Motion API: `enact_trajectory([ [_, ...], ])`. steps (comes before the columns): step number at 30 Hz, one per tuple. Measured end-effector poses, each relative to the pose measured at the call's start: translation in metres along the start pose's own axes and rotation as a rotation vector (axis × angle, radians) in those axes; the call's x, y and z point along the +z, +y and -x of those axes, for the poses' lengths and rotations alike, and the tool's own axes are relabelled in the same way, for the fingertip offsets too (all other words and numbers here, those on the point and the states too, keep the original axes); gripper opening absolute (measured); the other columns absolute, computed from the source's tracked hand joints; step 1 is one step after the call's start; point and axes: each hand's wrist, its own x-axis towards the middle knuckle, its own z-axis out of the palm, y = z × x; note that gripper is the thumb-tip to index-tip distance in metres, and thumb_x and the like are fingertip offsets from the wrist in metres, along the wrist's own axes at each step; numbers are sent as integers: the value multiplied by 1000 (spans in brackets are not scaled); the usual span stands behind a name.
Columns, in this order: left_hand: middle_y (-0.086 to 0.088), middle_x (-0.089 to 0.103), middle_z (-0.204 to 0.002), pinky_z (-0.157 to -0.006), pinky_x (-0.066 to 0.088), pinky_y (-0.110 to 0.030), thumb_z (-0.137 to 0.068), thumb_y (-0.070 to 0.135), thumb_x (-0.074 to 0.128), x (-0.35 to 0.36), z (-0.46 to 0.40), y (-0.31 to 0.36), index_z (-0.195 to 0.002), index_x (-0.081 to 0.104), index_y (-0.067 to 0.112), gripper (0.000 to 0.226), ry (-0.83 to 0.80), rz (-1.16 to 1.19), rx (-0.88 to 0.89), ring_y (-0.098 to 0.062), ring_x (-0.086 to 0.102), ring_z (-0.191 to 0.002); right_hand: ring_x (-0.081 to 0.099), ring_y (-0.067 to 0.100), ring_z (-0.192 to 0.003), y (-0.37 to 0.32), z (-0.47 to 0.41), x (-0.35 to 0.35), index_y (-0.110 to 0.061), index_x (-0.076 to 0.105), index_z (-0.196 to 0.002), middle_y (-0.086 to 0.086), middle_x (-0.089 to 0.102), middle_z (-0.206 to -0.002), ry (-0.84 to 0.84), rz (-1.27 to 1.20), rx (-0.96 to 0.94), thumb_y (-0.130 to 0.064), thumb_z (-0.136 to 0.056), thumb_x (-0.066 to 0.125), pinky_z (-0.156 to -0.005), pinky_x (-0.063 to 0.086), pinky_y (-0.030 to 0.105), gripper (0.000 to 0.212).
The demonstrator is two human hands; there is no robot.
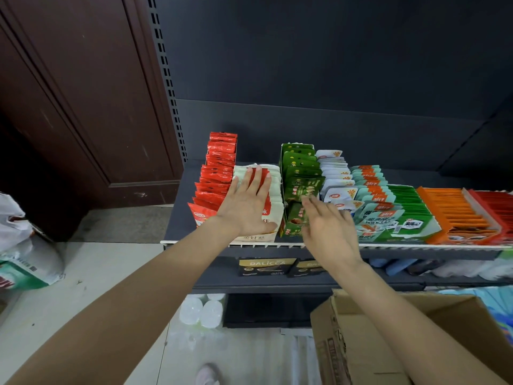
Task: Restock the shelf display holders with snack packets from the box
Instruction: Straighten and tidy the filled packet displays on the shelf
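My left hand [247, 204] lies flat with straight fingers on the white-and-red snack packets [273, 190] stacked in their holder on the shelf. My right hand [327, 226] reaches to the green display holder [288, 232], its fingertips touching the front green packets [304, 184]; it holds nothing that I can see. Red packets [219, 168] fill the holder to the left. The cardboard box [361, 337] stands open at the lower right, under my right forearm; its inside is mostly hidden.
Further right on the shelf [177, 218] stand rows of white, teal-orange, green, orange and red packets [455, 215]. A lower shelf holds black boxes [263, 266]. A brown door [83, 107] and plastic bags [25, 245] are to the left. White bottles [202, 312] stand on the floor.
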Motion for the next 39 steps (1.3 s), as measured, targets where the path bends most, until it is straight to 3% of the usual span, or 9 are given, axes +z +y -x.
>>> enact_trajectory([
  [3, -4, -13, -158, -118, -6, -42, -96, 56, 24, -3, 6, 4, -151, -3, 18, 72, 35, 144, -27, -19, -18, -144, 53, 23, -117, 5, -8, -13, -15, 51, -133, 5, 56, -131, 153, -86, 36, -31, -96, 39, -96, 36, 39, 42],
  [6, -2, -9, -159, -117, -6, -39, -101, 46, 11, -2, 3, 7, -151, 0, 18, 59, 91, 157, -86, -18, -16, -144, 22, 20, -142, 11, -33, -14, -17, 27, -148, 4, 23, -155, -16, -183, 22, -38, -101, 27, -114, 18, 37, 51],
  [9, -4, -13, -158, -117, -5, -40, -101, 43, 10, -3, -9, 9, -151, -3, 17, 58, 53, 121, -127, -22, -17, -144, -7, 18, -146, 12, -59, -4, -18, 4, -151, 4, -7, -159, -225, -233, 26, -48, -100, 19, -118, 2, 36, 61],
  [16, -6, -18, -157, -117, -6, -40, -101, 42, 11, -1, -8, 9, -150, -8, 20, 57, 16, 83, -104, -23, -19, -144, -24, 22, -142, 12, -53, 3, -24, -16, -148, 5, -32, -152, -511, -218, -20, -52, -98, 21, -118, 3, 47, 68],
  [21, -4, -16, -158, -118, -4, -42, -102, 41, 12, 2, -2, 12, -150, -6, 18, 57, 74, 76, -82, -20, -18, -144, -13, 21, -145, 17, -30, -15, -23, -4, -151, 2, -23, -156, -478, -260, -15, -53, -98, 22, -117, 10, 44, 66],
  [24, -3, -9, -159, -119, 0, -38, -102, 38, 17, 3, 0, 11, -151, 2, 18, 55, 220, 135, -89, -19, -12, -145, 14, 23, -145, 17, -37, -28, -19, 20, -149, 4, 4, -159, -202, -202, 28, -46, -100, 24, -111, 27, 45, 57],
  [26, -3, -5, -159, -118, 0, -34, -103, 37, 18, 3, 0, 8, -151, 5, 18, 54, 287, 167, -139, -19, -9, -146, 17, 23, -144, 16, -49, -29, -17, 23, -148, 5, 14, -158, -66, -150, 18, -42, -101, 26, -112, 24, 44, 53],
  [32, -4, -13, -158, -118, -2, -37, -102, 41, 15, -3, -10, 5, -151, -3, 17, 58, 20, 128, -135, -20, -15, -145, -10, 21, -146, 11, -80, 0, -18, -2, -151, 7, -11, -158, -386, -200, -44, -46, -100, 24, -118, 2, 38, 64],
  [39, -2, -15, -158, -118, -5, -36, -101, 40, 20, -9, -11, 3, -151, -3, 20, 59, -5, 218, -138, -17, -17, -144, -18, 18, -144, 11, -78, 5, -20, -11, -149, 5, -20, -156, -370, -233, -24, -48, -100, 19, -117, -4, 39, 65],
])
